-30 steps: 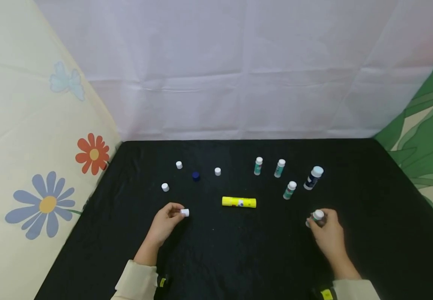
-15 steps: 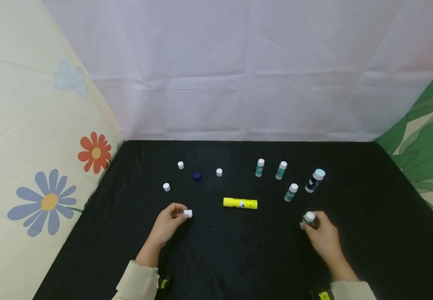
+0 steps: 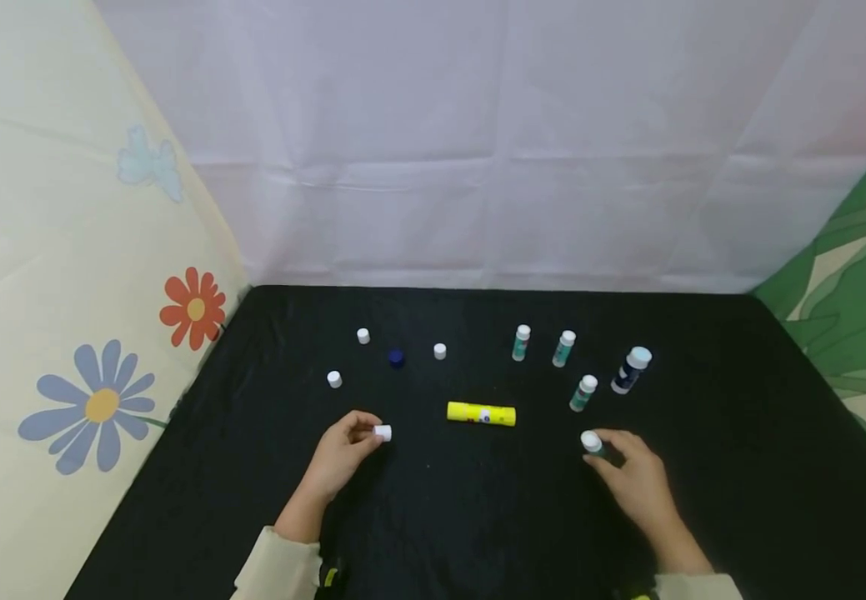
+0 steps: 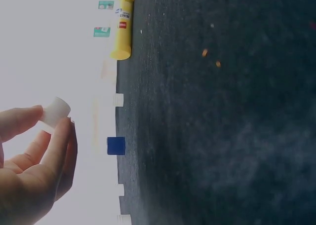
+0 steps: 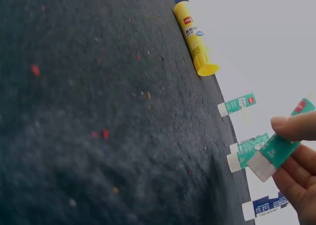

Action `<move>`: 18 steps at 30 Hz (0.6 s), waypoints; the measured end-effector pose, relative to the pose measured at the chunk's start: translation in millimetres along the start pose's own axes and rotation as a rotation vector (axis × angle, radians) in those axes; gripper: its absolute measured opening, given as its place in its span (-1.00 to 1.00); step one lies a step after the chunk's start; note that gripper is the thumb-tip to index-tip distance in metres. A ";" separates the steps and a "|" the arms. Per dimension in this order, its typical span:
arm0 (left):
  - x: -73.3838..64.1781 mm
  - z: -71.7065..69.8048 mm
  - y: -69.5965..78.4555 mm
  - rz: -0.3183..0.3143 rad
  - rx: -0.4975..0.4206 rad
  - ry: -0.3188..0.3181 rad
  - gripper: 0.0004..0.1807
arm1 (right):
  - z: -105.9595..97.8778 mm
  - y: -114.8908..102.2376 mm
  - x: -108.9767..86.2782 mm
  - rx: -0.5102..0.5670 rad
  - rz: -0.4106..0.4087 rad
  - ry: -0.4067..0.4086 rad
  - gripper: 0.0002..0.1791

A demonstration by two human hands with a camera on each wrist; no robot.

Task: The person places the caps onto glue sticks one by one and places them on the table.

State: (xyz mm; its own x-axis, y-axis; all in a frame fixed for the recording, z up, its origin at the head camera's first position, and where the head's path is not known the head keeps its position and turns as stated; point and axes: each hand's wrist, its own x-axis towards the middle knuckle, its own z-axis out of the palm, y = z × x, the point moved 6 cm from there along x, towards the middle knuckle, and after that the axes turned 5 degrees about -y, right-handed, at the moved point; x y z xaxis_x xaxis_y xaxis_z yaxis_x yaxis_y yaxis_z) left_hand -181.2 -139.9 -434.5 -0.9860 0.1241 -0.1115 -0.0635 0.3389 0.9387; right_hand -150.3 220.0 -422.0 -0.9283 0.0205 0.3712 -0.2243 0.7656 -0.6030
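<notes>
Left hand (image 3: 338,458) pinches a small white cap (image 3: 382,433) between thumb and fingertips; right hand (image 3: 635,479) grips a teal-and-white stick (image 3: 591,442), thumb on one side, fingers on the other. From my remote post I note the hands well apart over the black cloth (image 3: 463,533), each reaching in from the near edge, pale sleeves (image 3: 278,567) at the wrists. Held cap sits just left of a yellow tube (image 3: 481,414) lying on its side between the hands; held stick is to the tube's right, slightly nearer me, its white end up on my head feed. On the right wrist feed I have that stick tilted in the grip, a red mark near its far end. Beyond the left hand: three loose caps (image 3: 334,379), white, and one dark blue cap (image 3: 397,358) among them, all spaced apart. Beyond the right hand: three standing sticks (image 3: 563,348), teal and white, and to their right a thicker navy stick (image 3: 631,370), also on end. White sheet (image 3: 402,125) behind; flowered cloth (image 3: 102,406) at my left, green leaf print (image 3: 853,283) at my right.
</notes>
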 end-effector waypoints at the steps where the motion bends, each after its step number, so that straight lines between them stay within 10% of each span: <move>1: -0.2 0.3 0.1 -0.002 0.002 -0.004 -0.83 | 0.1 -1.2 -0.4 0.002 -0.013 0.007 -0.64; 18: 0.5 5.4 -3.1 0.008 0.012 -0.053 -0.82 | 6.1 -11.2 -2.3 -0.017 -0.066 -0.066 -0.56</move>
State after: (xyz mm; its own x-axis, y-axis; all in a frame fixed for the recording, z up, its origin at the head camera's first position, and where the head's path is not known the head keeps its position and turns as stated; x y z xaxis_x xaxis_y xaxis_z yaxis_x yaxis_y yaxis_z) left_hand -180.7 -135.9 -439.2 -0.9769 0.1762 -0.1214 -0.0533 0.3490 0.9356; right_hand -147.5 207.5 -420.4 -0.9294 -0.0728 0.3619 -0.2812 0.7747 -0.5663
